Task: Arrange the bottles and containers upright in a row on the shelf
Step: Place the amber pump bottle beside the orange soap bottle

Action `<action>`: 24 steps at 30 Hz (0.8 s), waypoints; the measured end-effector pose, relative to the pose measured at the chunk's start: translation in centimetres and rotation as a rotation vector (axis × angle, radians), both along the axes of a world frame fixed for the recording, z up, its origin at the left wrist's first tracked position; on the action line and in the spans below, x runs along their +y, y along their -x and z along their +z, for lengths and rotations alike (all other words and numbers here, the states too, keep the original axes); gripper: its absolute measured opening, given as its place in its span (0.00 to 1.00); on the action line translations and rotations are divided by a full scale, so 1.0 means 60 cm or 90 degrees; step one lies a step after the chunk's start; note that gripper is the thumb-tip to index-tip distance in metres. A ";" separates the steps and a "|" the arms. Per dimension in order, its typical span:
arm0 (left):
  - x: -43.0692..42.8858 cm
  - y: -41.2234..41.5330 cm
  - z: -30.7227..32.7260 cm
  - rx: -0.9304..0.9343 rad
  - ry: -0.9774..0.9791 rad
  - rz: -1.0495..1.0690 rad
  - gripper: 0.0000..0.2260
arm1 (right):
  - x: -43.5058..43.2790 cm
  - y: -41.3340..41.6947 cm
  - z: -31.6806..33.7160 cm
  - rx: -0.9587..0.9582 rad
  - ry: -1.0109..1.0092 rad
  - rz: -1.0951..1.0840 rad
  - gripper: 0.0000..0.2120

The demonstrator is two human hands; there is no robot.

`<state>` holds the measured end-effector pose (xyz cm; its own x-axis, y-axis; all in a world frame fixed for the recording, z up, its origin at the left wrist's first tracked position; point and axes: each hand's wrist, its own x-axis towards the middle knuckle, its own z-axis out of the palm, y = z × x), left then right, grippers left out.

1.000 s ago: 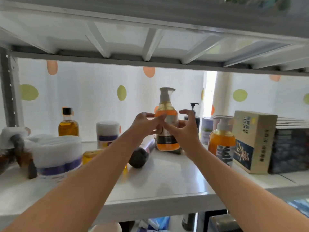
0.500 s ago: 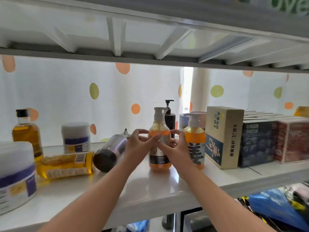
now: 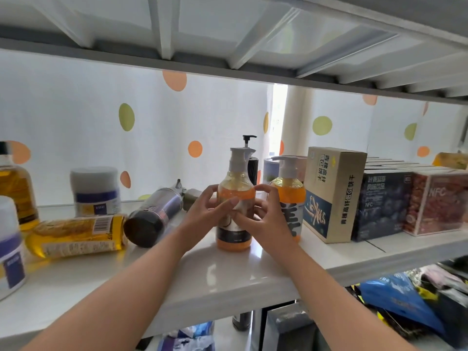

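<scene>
An orange pump bottle [image 3: 235, 188] stands upright on the white shelf [image 3: 222, 272]. My left hand [image 3: 202, 214] and my right hand [image 3: 263, 219] both grip its body from either side. A second orange pump bottle [image 3: 290, 191] stands just right of it, with a black pump bottle [image 3: 252, 163] behind. To the left, a dark bottle [image 3: 152, 214] and a yellow oil bottle [image 3: 76, 235] lie on their sides. A white jar [image 3: 95, 191] stands upright at the back left.
A tan box [image 3: 331, 193] and dark and red boxes [image 3: 410, 201] fill the shelf's right end. Another oil bottle [image 3: 12, 188] and a white tub [image 3: 10, 247] stand at the far left. The upper shelf [image 3: 228, 69] hangs close overhead. Bags lie below.
Both hands brought the orange pump bottle down and right, and it now stands next to the second orange bottle. The view shifted to the right.
</scene>
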<state>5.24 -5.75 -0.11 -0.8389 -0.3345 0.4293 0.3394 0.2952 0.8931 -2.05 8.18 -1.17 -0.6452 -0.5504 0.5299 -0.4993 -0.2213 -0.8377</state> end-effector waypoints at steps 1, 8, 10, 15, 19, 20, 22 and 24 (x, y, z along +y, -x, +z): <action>0.000 -0.003 0.001 -0.011 0.000 -0.019 0.19 | 0.004 -0.001 0.001 -0.002 -0.008 0.003 0.30; -0.005 -0.013 0.000 -0.060 -0.019 -0.064 0.18 | 0.012 0.000 0.000 0.000 -0.037 0.007 0.27; -0.007 -0.012 -0.002 -0.059 -0.021 -0.055 0.14 | 0.013 0.000 0.003 -0.017 -0.030 0.022 0.28; -0.007 -0.012 -0.004 -0.066 -0.035 -0.054 0.13 | 0.023 0.000 0.005 -0.035 -0.054 0.021 0.32; -0.011 -0.016 -0.006 -0.072 -0.044 -0.072 0.24 | 0.039 -0.001 -0.007 -0.049 -0.089 0.010 0.34; -0.014 -0.016 -0.007 -0.083 -0.048 -0.080 0.26 | 0.043 -0.002 -0.010 -0.050 -0.110 0.003 0.35; -0.022 -0.017 -0.013 -0.107 -0.047 -0.110 0.27 | 0.046 -0.004 -0.017 -0.043 -0.154 -0.016 0.35; -0.029 -0.018 -0.018 -0.141 -0.013 -0.162 0.32 | 0.047 -0.008 -0.021 -0.031 -0.176 -0.032 0.34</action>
<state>6.32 -7.51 -1.20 -0.9689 -0.1082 0.2225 0.1969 0.2076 0.9582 -1.59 11.03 -2.43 -0.6968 -0.6362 0.3311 -0.4610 0.0436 -0.8863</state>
